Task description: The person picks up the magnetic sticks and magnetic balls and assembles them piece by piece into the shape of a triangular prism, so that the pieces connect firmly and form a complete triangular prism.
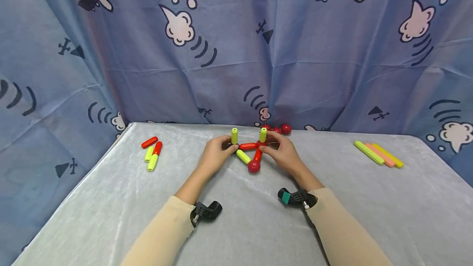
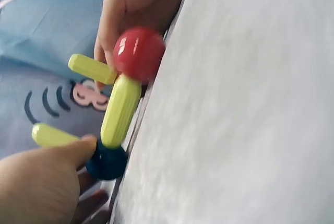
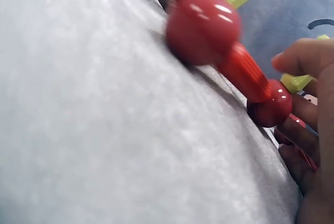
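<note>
A triangle of toy rods and balls lies on the table between the two hands. My left hand pinches the dark blue ball at its left corner, thumb on top in the left wrist view. At the right corner, my right hand holds a red ball, its fingers behind it and partly hidden. The front red ball is untouched. Two red rods and a yellow-green rod join the corners. From each held ball rises a short yellow-green rod.
Several short red and yellow-green rods lie at the left. Long green, orange and yellow rods lie side by side at the right. More red balls sit at the table's back edge, before a blue patterned curtain.
</note>
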The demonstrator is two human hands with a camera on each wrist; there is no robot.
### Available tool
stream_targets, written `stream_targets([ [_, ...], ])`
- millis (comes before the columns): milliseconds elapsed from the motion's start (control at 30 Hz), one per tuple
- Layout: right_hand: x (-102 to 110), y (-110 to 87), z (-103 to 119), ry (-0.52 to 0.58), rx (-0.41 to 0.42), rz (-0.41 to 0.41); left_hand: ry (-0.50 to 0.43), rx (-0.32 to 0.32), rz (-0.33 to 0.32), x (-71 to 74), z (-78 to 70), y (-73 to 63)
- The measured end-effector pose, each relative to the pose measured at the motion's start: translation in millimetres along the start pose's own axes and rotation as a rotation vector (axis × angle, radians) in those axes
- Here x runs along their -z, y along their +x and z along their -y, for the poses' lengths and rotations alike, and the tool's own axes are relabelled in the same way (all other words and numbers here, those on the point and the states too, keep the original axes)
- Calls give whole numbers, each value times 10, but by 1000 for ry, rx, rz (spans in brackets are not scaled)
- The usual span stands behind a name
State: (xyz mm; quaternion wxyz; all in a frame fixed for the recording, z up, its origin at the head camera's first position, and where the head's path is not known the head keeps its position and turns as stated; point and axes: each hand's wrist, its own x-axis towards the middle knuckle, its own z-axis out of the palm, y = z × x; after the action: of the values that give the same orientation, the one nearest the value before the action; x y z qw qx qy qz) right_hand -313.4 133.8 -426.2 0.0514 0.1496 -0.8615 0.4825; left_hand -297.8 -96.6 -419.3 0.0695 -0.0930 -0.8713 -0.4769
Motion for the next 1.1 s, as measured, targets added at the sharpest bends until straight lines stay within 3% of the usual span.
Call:
stream_targets([
  [100, 18, -7, -3, -5, 5, 15, 53, -26, -13, -11, 3, -9],
  [433, 65, 9, -46, 58, 62, 175, -10, -37, -9, -20, 40, 2],
  [633, 40, 12, -56, 73, 65, 212, -10, -29, 22, 31, 62, 20],
  [800, -16, 23, -41, 64, 44, 184, 22, 3, 47, 220, 110, 42],
  [933, -25, 18, -35, 44, 8, 142, 101, -16, -55, 441, 123, 59],
  [1100, 20, 15, -48, 4, -5, 122, 256, -12, -171, 822, 70, 40],
])
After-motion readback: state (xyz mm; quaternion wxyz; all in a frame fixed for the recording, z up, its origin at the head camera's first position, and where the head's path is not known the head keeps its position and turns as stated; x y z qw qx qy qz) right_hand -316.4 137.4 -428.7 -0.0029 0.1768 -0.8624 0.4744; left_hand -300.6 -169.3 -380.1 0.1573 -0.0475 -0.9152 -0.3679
